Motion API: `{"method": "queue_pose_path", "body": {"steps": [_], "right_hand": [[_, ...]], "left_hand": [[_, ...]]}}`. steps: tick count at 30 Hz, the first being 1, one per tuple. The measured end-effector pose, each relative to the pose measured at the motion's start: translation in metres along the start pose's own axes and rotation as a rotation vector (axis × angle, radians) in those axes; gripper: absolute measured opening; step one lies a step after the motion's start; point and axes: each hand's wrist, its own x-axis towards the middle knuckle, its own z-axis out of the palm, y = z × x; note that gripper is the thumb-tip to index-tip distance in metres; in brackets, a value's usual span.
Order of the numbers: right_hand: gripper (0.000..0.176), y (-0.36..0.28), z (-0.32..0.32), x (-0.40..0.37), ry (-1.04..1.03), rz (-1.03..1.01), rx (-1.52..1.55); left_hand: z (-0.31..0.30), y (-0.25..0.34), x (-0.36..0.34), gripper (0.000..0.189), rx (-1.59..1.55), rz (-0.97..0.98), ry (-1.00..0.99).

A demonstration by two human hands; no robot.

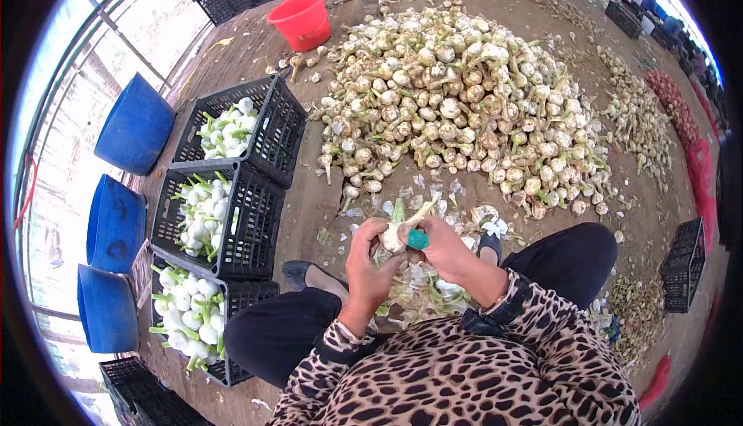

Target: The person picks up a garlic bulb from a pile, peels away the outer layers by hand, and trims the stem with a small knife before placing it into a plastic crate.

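Note:
My left hand (370, 262) grips a garlic bulb (393, 236) with a pale stalk pointing up to the right. My right hand (446, 249) holds a small tool with a green handle (418, 239) against the bulb. Both hands are in front of my knees, above a litter of peeled skins (418, 290). A large heap of unpeeled garlic bulbs (457, 101) lies on the ground just beyond my hands.
Three black crates (263, 209) of cleaned white bulbs stand in a row at my left. Blue barrels (116, 225) line the left wall. A red bucket (302, 20) sits behind the heap. Another black crate (685, 263) is at the right, with more garlic piles (642, 116).

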Motion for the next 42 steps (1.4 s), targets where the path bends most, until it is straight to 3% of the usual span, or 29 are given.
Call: {"method": "queue_pose_path", "body": {"steps": [3,6,9,13,18,25,28,31,35,38,39,42], "right_hand": [[0.026,0.000,-0.002,0.000,-0.035,-0.046,-0.042],[0.024,-0.008,0.001,-0.005,-0.025,-0.116,-0.103],[0.024,-0.013,-0.003,-0.007,-0.059,-0.188,-0.201],[0.025,-0.031,-0.012,-0.014,-0.129,-0.163,-0.359],[0.022,-0.034,-0.019,-0.012,-0.227,-0.148,-0.277],[0.016,-0.030,-0.034,-0.010,-0.358,-0.103,-0.117],[0.016,-0.021,-0.034,-0.007,-0.280,-0.073,-0.108],[0.015,-0.007,-0.026,-0.003,-0.146,-0.128,-0.209],[0.024,-0.021,-0.033,-0.012,-0.373,-0.065,-0.087],[0.023,-0.013,-0.041,-0.016,-0.366,0.032,0.286],[0.029,-0.010,-0.044,-0.015,-0.427,0.089,0.502],[0.032,-0.012,-0.043,-0.018,-0.576,0.054,0.754]], "left_hand": [[0.003,0.000,-0.004,0.058,-0.294,-0.201,0.046],[0.001,0.007,-0.002,0.058,-0.346,-0.219,0.043],[0.000,0.011,-0.001,0.057,-0.607,-0.300,0.024],[0.001,0.003,-0.004,0.056,-0.829,-0.410,-0.017],[-0.001,0.003,-0.003,0.060,-1.142,-0.555,-0.060],[-0.008,-0.002,0.003,0.056,-1.196,-0.741,-0.075],[-0.003,0.004,0.007,0.054,-1.052,-0.763,-0.019],[0.004,0.005,0.002,0.051,-0.682,-0.585,-0.022],[-0.003,0.008,0.005,0.048,-0.851,-0.677,-0.038],[-0.008,0.002,0.004,0.050,-1.021,-0.696,-0.211],[-0.010,-0.005,0.003,0.053,-1.125,-0.748,-0.272],[-0.009,-0.015,-0.003,0.056,-1.239,-0.741,-0.333]]}}
